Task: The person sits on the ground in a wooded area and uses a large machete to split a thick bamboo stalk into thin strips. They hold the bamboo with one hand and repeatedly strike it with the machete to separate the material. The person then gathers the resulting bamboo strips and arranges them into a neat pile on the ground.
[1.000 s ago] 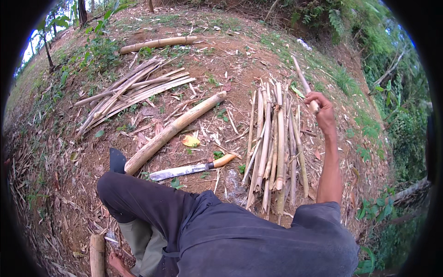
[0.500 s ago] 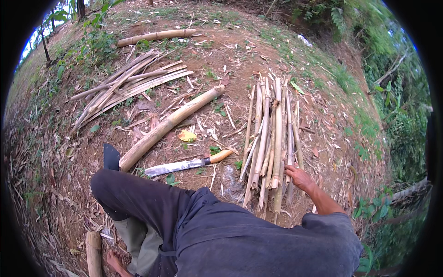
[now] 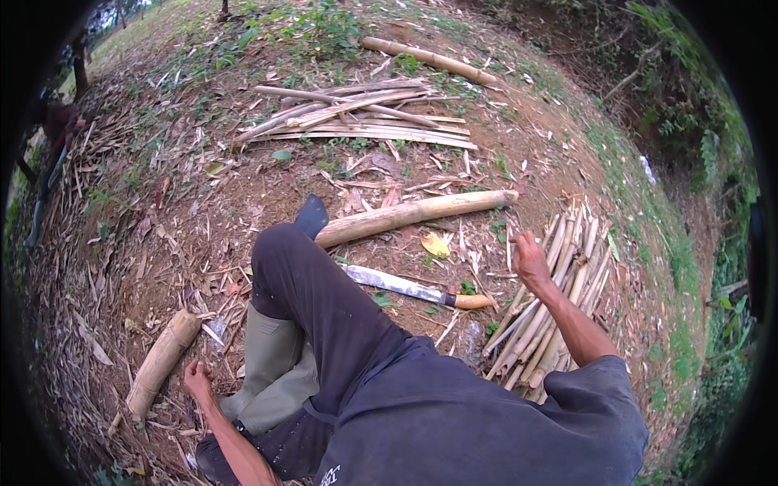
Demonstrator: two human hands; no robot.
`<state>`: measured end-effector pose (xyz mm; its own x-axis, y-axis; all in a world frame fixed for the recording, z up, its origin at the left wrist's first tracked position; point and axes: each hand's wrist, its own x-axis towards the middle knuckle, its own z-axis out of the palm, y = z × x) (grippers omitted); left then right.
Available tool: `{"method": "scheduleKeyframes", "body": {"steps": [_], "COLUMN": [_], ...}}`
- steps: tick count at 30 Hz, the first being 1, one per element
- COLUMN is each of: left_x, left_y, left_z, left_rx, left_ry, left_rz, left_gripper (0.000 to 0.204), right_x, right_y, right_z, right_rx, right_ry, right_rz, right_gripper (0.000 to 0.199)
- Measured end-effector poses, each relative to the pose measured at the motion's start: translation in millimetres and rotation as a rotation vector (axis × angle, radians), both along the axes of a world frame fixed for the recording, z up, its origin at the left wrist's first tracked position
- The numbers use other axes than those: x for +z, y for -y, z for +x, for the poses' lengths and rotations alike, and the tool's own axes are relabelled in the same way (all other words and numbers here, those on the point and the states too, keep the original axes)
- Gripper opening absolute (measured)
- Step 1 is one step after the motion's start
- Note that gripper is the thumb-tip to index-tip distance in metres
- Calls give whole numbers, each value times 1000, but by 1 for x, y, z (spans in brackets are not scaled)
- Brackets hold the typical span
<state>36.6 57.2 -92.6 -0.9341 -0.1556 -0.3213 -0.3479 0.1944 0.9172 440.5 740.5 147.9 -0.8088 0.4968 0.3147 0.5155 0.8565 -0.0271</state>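
Note:
My right hand [image 3: 531, 261] is raised over the upper left part of a bundle of thin bamboo sticks [image 3: 567, 304], fingers curled, with nothing visible in it. My left hand [image 3: 197, 379] is low at the left, its fingers also curled and seemingly empty. Beside it lies a short, thick bamboo piece [image 3: 164, 364], apart from the hand. A machete [image 3: 397, 283] with a pale, stained blade and a yellowish wooden handle rests on the ground between my bent leg and the bundle. Just beyond it lies a long, thick bamboo pole [image 3: 421, 212].
Split bamboo strips [image 3: 365, 113] are piled farther off, with another bamboo pole [image 3: 429, 60] behind them. My bent knee and a green boot [image 3: 275, 356] take up the near middle. A yellow leaf [image 3: 435, 245] and dry chips litter the soil. Bushes grow at the right.
My right hand has left the near right side of the bundle and risen toward its upper left. My left hand has lifted into fuller view. The whole view has swung left.

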Motion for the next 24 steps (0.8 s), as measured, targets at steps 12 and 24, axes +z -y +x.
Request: {"method": "scheduleKeyframes", "body": {"steps": [12, 24], "left_x": [118, 234], "left_y": [-45, 56], "left_z": [53, 149], "left_rx": [-23, 917], "left_ry": [-160, -318], "left_rz": [30, -675], "left_gripper": [26, 35], "right_x": [-131, -182], "right_y": [34, -103], "right_z": [-218, -507], "right_rx": [487, -55], "right_ry": [251, -234], "right_rz": [-312, -415], "right_gripper": [26, 40]}}
